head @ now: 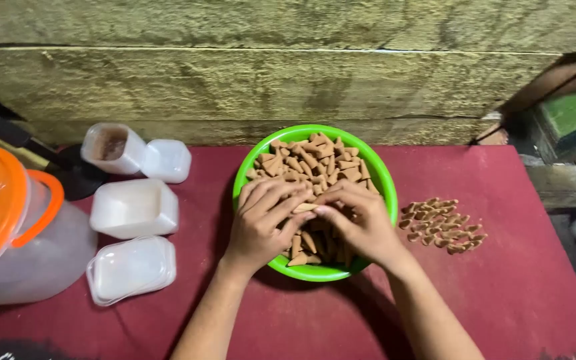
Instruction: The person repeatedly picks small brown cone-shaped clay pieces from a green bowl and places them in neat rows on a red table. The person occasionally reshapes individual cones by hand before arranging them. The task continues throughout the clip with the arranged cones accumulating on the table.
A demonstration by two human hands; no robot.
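Because both hands work inside the green bowl (385,183) at worktop centre, left hand (261,223) and right hand (361,223) curl fingers around brown cones (315,160); sorted cones (443,225) lie at 3 o'clock, open plastic boxes (135,208) at 9.

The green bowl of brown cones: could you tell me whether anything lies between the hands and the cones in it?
Nothing visible does. The left hand and right hand rest directly on the cones inside the green bowl, fingertips meeting over one cone.
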